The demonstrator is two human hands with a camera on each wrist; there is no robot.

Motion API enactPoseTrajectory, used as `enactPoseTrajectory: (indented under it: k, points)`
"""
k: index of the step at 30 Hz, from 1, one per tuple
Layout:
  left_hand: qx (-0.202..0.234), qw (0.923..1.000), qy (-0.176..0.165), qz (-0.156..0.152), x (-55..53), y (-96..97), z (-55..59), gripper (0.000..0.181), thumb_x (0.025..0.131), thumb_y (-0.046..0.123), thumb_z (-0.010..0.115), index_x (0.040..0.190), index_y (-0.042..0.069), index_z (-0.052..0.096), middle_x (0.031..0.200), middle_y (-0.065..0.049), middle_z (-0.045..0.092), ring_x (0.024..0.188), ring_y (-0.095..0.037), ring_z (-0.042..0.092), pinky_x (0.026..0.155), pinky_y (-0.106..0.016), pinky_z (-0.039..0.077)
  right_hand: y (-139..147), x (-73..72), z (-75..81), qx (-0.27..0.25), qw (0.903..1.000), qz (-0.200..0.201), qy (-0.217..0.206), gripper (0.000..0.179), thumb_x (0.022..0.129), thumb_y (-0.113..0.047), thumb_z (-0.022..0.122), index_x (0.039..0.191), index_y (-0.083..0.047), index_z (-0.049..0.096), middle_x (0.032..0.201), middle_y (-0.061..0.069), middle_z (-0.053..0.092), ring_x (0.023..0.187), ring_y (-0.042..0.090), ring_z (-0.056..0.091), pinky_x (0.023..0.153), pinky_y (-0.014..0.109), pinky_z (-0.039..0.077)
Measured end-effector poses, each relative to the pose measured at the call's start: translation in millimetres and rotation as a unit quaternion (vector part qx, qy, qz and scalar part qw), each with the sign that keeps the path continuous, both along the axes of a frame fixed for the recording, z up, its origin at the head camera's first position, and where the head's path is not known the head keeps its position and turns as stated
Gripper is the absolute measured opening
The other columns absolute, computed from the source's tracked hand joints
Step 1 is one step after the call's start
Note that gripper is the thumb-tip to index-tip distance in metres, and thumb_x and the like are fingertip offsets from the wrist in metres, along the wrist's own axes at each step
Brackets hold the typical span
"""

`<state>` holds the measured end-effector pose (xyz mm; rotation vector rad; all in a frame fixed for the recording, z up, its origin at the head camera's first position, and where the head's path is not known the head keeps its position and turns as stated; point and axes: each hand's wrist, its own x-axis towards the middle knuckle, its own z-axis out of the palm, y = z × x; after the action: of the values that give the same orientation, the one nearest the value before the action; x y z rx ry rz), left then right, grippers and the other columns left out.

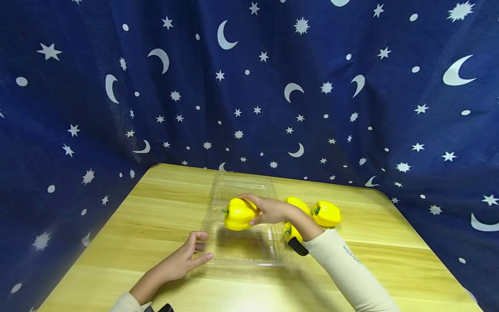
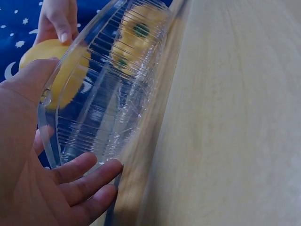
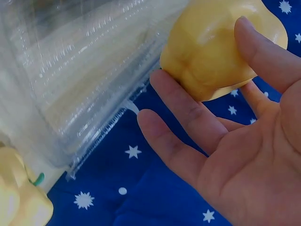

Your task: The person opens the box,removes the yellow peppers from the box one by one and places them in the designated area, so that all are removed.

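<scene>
My right hand (image 1: 273,211) grips a yellow bell pepper (image 1: 238,214) from its right side, with the green stem pointing left. The pepper hangs above the clear plastic clamshell container (image 1: 249,263), which lies unfolded on the table, and casts a shadow below. In the right wrist view, thumb and fingers surround the bell pepper (image 3: 211,47). At the container's near left corner rests my left hand (image 1: 181,260), its thumb and fingers spread along the edge. The left wrist view shows that thumb by the clear rim (image 2: 49,89), the other fingers loosely extended lower down.
Three more yellow bell peppers sit right of the container: one farthest right (image 1: 326,213), one behind my right forearm (image 1: 297,203), one nearer (image 1: 291,233). A wooden table (image 1: 156,208) carries everything. Behind it hangs a blue curtain (image 1: 265,95) with moons and stars.
</scene>
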<state>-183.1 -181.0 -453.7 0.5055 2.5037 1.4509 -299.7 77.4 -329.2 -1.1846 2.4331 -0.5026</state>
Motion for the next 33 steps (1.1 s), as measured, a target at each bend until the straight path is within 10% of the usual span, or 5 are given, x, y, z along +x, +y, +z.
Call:
enactPoseTrajectory:
  k: [33]
  points:
    - [-0.004,1.0000,0.001,0.000,-0.9,1.1,-3.9,0.058,0.093,0.036,0.050,0.131,0.003,0.020,0.135,-0.021,0.023,0.118,-0.037,0.039,0.090,-0.055,0.040,88,3.2,22.0,-0.030,0.9965,-0.078,-0.001,0.074,0.085,-0.016,0.065,0.143,-0.019,0.019,0.130,0.017,0.045,0.102,0.030,0.055,0.087,0.048,0.045]
